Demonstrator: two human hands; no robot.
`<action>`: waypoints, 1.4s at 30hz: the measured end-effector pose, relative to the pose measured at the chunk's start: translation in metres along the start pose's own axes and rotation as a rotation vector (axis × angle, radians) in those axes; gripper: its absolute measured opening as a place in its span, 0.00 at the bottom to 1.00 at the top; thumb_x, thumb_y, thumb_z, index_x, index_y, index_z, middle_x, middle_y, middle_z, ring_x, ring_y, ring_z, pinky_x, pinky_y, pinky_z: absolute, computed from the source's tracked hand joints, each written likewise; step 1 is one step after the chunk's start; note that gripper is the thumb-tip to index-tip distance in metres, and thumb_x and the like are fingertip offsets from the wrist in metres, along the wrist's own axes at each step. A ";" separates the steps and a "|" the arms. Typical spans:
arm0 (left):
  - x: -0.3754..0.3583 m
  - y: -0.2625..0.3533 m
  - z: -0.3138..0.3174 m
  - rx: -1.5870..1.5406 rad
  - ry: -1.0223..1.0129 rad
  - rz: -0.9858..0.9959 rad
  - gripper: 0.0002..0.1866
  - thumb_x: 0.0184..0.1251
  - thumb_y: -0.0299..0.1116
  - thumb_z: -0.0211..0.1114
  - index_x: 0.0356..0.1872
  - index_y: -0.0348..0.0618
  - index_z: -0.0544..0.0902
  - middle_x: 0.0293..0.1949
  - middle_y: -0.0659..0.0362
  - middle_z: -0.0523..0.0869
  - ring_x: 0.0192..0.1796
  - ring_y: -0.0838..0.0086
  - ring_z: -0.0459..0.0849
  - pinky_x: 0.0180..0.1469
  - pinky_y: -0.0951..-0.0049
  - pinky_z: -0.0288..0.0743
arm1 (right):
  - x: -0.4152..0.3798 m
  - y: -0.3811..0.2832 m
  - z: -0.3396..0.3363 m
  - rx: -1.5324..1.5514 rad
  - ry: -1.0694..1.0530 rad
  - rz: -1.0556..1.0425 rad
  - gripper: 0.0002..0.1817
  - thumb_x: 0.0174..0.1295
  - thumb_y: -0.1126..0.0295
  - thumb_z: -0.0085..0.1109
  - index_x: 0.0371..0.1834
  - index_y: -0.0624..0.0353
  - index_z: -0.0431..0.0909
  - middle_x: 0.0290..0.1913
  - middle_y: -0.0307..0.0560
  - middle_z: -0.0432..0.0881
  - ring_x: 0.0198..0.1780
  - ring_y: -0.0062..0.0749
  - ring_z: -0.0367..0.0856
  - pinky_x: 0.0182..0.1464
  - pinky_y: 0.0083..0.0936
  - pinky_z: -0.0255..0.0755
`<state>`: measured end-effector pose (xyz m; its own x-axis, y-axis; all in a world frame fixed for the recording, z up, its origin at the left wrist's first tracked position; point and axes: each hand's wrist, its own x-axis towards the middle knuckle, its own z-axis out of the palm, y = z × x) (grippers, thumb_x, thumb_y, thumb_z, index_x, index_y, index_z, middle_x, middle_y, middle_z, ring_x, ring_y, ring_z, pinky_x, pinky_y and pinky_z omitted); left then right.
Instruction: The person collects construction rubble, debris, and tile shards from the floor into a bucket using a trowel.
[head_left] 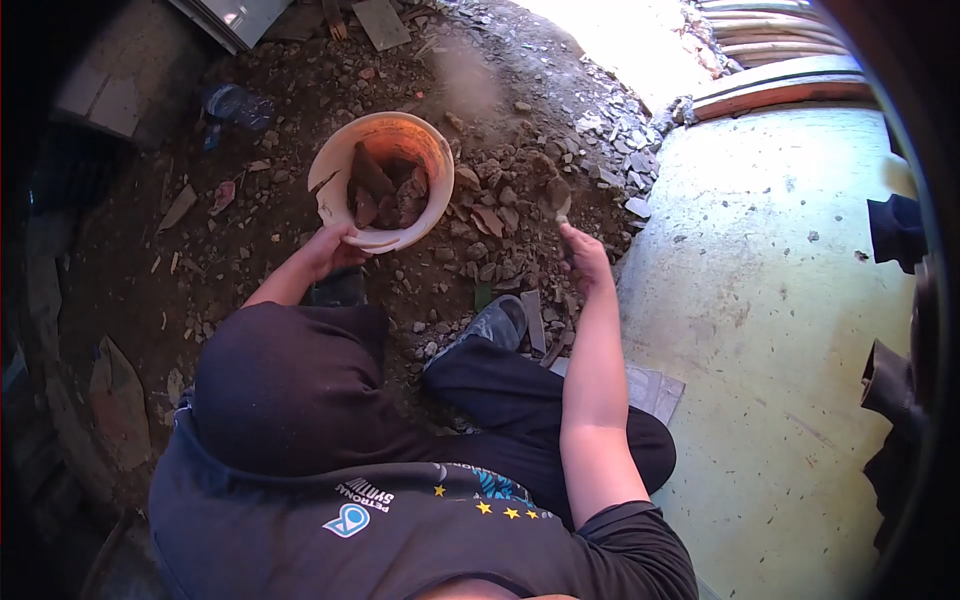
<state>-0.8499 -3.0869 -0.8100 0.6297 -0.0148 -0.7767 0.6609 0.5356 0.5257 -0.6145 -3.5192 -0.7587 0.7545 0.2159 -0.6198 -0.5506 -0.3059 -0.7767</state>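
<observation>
While the left hand (328, 248) gripped the near rim of the rubble-filled bucket (336, 166), the right hand (585, 255), closed on a trowel (558, 195), dug debris just right of it.

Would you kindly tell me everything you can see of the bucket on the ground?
The bucket is round, pale and plastic-looking, its inside glowing orange where sunlight strikes the far wall. It stands upright and open on dirt strewn with rubble, ahead of the person's knees. Several reddish-brown broken chunks, brick or stone, partly fill it. Its rim looks scuffed and dirty. The left hand grips the near rim; the right hand is apart from it, holding a small trowel-like tool over the rubble.
</observation>
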 end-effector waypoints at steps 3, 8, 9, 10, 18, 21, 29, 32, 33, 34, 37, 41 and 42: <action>-0.004 0.005 0.003 0.016 0.010 -0.003 0.17 0.65 0.37 0.53 0.50 0.38 0.77 0.47 0.53 0.86 0.47 0.65 0.88 0.53 0.64 0.82 | -0.019 -0.046 -0.003 -0.036 -0.046 -0.047 0.16 0.68 0.57 0.64 0.50 0.57 0.85 0.23 0.32 0.77 0.19 0.16 0.69 0.19 0.17 0.60; -0.007 0.003 0.006 0.014 0.052 0.004 0.18 0.65 0.37 0.53 0.51 0.39 0.77 0.47 0.53 0.86 0.47 0.66 0.87 0.52 0.63 0.82 | -0.039 -0.092 0.033 -0.117 -0.173 -0.156 0.18 0.68 0.58 0.64 0.52 0.59 0.85 0.22 0.31 0.75 0.17 0.15 0.67 0.17 0.17 0.57; -0.009 0.004 0.008 0.016 0.062 -0.001 0.18 0.65 0.38 0.52 0.51 0.40 0.77 0.47 0.54 0.86 0.47 0.66 0.87 0.53 0.63 0.82 | -0.046 -0.099 0.051 -0.194 -0.195 -0.215 0.19 0.66 0.58 0.65 0.52 0.59 0.85 0.24 0.33 0.77 0.20 0.16 0.70 0.22 0.18 0.62; -0.010 0.006 0.010 0.023 0.067 -0.005 0.18 0.66 0.38 0.52 0.51 0.40 0.77 0.47 0.54 0.86 0.47 0.66 0.87 0.53 0.63 0.82 | -0.053 -0.104 0.070 -0.271 -0.209 -0.276 0.19 0.65 0.58 0.65 0.53 0.60 0.85 0.25 0.34 0.79 0.23 0.18 0.73 0.26 0.20 0.66; -0.006 0.003 0.003 0.026 0.026 -0.010 0.19 0.65 0.40 0.54 0.50 0.40 0.78 0.45 0.53 0.87 0.46 0.65 0.88 0.52 0.64 0.82 | -0.062 -0.109 0.104 -0.604 -0.017 -0.518 0.25 0.61 0.59 0.66 0.60 0.58 0.81 0.43 0.56 0.89 0.44 0.33 0.88 0.50 0.29 0.78; 0.003 -0.003 -0.006 0.028 0.011 -0.013 0.19 0.65 0.41 0.53 0.51 0.40 0.78 0.45 0.53 0.87 0.46 0.65 0.88 0.52 0.64 0.82 | -0.034 -0.109 0.047 -0.699 -0.123 -0.220 0.26 0.59 0.56 0.69 0.59 0.55 0.82 0.37 0.52 0.89 0.36 0.30 0.85 0.43 0.29 0.77; 0.004 -0.001 -0.004 0.056 0.048 -0.038 0.19 0.66 0.41 0.53 0.51 0.40 0.80 0.46 0.53 0.88 0.46 0.66 0.88 0.52 0.65 0.81 | -0.033 -0.080 -0.044 -1.068 -0.159 0.148 0.17 0.55 0.56 0.75 0.43 0.54 0.90 0.29 0.38 0.85 0.30 0.21 0.77 0.38 0.29 0.73; 0.004 -0.003 -0.004 0.052 0.044 -0.026 0.19 0.66 0.41 0.52 0.51 0.41 0.79 0.46 0.52 0.87 0.46 0.65 0.88 0.52 0.64 0.80 | -0.030 -0.077 -0.038 -1.053 -0.126 0.136 0.18 0.56 0.55 0.74 0.45 0.53 0.90 0.28 0.38 0.84 0.28 0.20 0.75 0.35 0.27 0.72; 0.004 -0.004 -0.006 0.044 0.029 -0.032 0.19 0.66 0.41 0.52 0.50 0.41 0.79 0.46 0.52 0.87 0.47 0.65 0.88 0.53 0.63 0.79 | -0.033 -0.084 -0.026 -1.014 -0.189 0.156 0.18 0.57 0.54 0.72 0.46 0.53 0.89 0.30 0.40 0.85 0.30 0.24 0.78 0.38 0.29 0.73; 0.005 -0.004 -0.007 0.037 0.015 -0.038 0.18 0.66 0.41 0.52 0.50 0.41 0.79 0.46 0.52 0.87 0.47 0.65 0.87 0.53 0.63 0.79 | -0.036 -0.089 -0.010 -0.974 -0.252 0.175 0.19 0.59 0.53 0.71 0.47 0.52 0.89 0.32 0.42 0.86 0.32 0.27 0.80 0.40 0.31 0.74; 0.002 -0.002 -0.004 0.040 0.023 -0.033 0.18 0.66 0.41 0.51 0.50 0.42 0.79 0.45 0.52 0.87 0.48 0.64 0.87 0.54 0.62 0.78 | -0.035 -0.079 0.039 -0.935 -0.470 0.082 0.18 0.64 0.54 0.65 0.49 0.55 0.87 0.28 0.40 0.84 0.29 0.26 0.77 0.37 0.31 0.73; 0.002 0.001 -0.001 0.062 0.031 -0.043 0.18 0.66 0.40 0.51 0.50 0.41 0.78 0.45 0.52 0.87 0.47 0.64 0.87 0.54 0.62 0.78 | -0.025 -0.013 0.100 -0.605 -0.551 0.310 0.20 0.69 0.52 0.61 0.34 0.60 0.85 0.23 0.39 0.78 0.21 0.21 0.70 0.26 0.27 0.67; 0.001 0.002 0.001 0.052 0.029 -0.030 0.19 0.66 0.40 0.50 0.50 0.40 0.78 0.45 0.52 0.87 0.47 0.64 0.87 0.54 0.63 0.78 | -0.027 0.001 0.113 -0.472 -0.531 0.354 0.20 0.68 0.52 0.61 0.32 0.59 0.83 0.22 0.37 0.77 0.20 0.21 0.69 0.24 0.25 0.65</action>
<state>-0.8475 -3.0864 -0.8098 0.5980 -0.0056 -0.8015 0.7001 0.4906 0.5189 -0.6764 -3.4205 -0.7555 0.2266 0.4093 -0.8838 -0.4268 -0.7739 -0.4679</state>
